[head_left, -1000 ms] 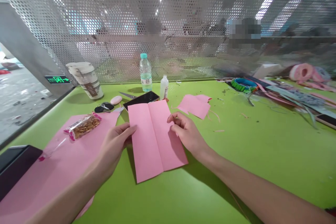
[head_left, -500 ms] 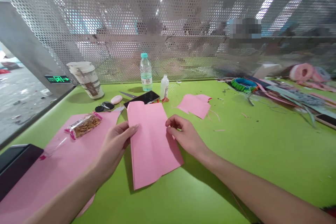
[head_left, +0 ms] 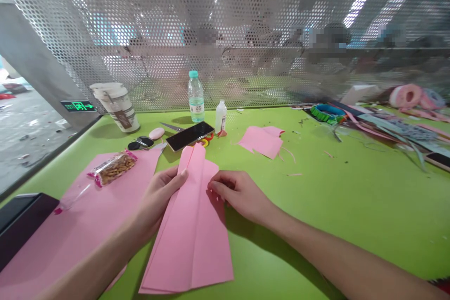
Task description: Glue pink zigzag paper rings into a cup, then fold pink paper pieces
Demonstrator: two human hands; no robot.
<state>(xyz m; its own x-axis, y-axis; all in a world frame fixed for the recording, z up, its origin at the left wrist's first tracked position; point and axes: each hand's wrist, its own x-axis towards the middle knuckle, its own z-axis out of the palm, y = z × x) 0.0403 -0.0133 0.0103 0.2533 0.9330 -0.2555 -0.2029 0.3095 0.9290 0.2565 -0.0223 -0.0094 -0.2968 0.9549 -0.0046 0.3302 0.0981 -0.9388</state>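
Between my hands is a folded pink sheet of paper (head_left: 191, 239), creased lengthwise, with its layers spread apart at the near end. My left hand (head_left: 163, 192) pinches its left edge, thumb on top. At the right edge, my right hand (head_left: 237, 192) has thumb and forefinger closed on the paper. A larger pink sheet (head_left: 84, 239) lies under my left forearm, carrying a clear packet of brown snacks (head_left: 114, 168). Just beyond the folded paper lies a black phone (head_left: 190, 136), with scissors (head_left: 172, 127) partly hidden beneath it.
A paper cup (head_left: 117, 110), a water bottle (head_left: 196, 98) and a small white bottle (head_left: 221, 117) stand at the back. Pink scraps (head_left: 262, 140) lie right of centre. Ribbons (head_left: 383, 126) and a green-blue roll (head_left: 326, 113) are at the far right. A dark box (head_left: 24, 225) sits left.
The folded paper has come nearer and turned, its near end swinging left and its layers fanning out. My right hand has shifted left and slightly closer. More of the phone shows.
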